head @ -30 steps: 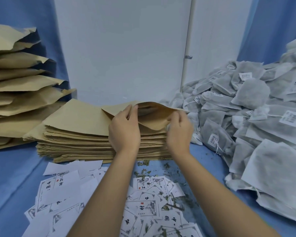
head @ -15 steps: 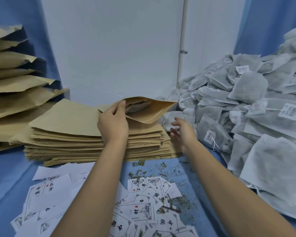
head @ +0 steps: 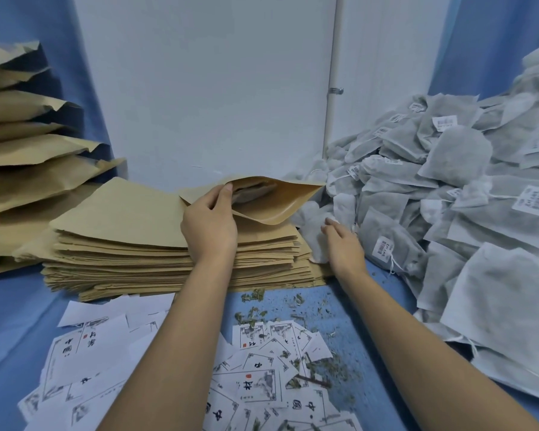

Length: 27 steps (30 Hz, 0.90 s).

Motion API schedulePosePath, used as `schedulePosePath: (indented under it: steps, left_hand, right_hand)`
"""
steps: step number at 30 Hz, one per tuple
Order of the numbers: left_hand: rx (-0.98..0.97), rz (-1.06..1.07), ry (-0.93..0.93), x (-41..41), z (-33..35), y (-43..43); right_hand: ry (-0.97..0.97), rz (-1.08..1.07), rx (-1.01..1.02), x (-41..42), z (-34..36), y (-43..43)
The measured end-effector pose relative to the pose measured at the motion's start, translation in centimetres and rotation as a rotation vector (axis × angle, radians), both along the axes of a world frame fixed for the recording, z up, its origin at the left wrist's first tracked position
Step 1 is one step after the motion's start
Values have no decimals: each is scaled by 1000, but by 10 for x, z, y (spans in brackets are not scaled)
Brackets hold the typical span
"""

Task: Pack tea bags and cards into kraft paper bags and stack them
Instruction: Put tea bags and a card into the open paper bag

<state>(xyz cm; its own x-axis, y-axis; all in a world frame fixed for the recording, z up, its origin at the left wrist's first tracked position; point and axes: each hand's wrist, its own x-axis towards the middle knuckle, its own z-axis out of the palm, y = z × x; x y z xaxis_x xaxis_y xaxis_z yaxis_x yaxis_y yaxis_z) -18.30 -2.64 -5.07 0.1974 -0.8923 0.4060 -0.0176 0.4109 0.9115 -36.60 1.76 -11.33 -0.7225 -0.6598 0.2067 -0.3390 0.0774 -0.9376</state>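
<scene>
**Step in hand:** fetch a tea bag for the opened kraft paper bag (head: pixel 271 202).

The left hand (head: pixel 210 223) pinches the lip of this bag. It holds the mouth gaping on top of the stack of flat bags (head: pixel 122 244) at the middle of the counter (head: pixel 19 306).

The right hand (head: pixel 344 244) reaches with fingers extended. Its fingertips rest on a pale tea bag (head: pixel 313 241) at the inner foot of the tea bag pile (head: pixel 448 188), which lies along the counter's right edge. No grip is closed on it.

**Procedure:**
1. Take one tea bag only, by its body rather than its string.
2. Hold the bag mouth wide and turned toward the pile.
3. Slide the tea bag in flat.
4. Draw one sheet from the cards (head: pixel 255 381) at the near edge.

**Limits of view:**
- A grey shape inside the bag mouth may be contents or shadow; it cannot be determined.
- The filled bags (head: pixel 28 169) at the far left corner are cut off by the frame.
- The card print is too small to read.
</scene>
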Motion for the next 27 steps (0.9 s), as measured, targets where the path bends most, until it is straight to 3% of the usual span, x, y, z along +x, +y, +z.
schedulePosePath:
  steps: [3, 5, 7, 9, 11, 13, 17, 22, 27]
  left_hand:
    - [-4, 4, -14, 1, 1, 0]
    - [2, 10, -29, 2, 3, -1]
    - [17, 13, -49, 2, 4, -1]
    - [30, 16, -104, 3, 7, 2]
    - [44, 30, -181, 3, 10, 6]
    - [62, 25, -223, 3, 14, 9]
    - [56, 15, -292, 4, 15, 18]
    - [-8, 21, -397, 7, 11, 33]
    - [-117, 123, -563, 8, 9, 51]
  right_hand:
    - [-5, 82, 59, -4, 8, 0]
    - [-35, 25, 37, -5, 13, 1]
    - [-88, -156, -132, -2, 19, 6]
    - [-306, -212, -358, 1, 28, 15]
    - [-670, 23, -491, 7, 37, 26]
    - [-781, 318, -425, 15, 47, 36]
    - [-603, 543, -231, 27, 73, 37]
    - [-512, 434, -100, 48, 97, 21]
    - [-102, 416, 149, 77, 101, 3]
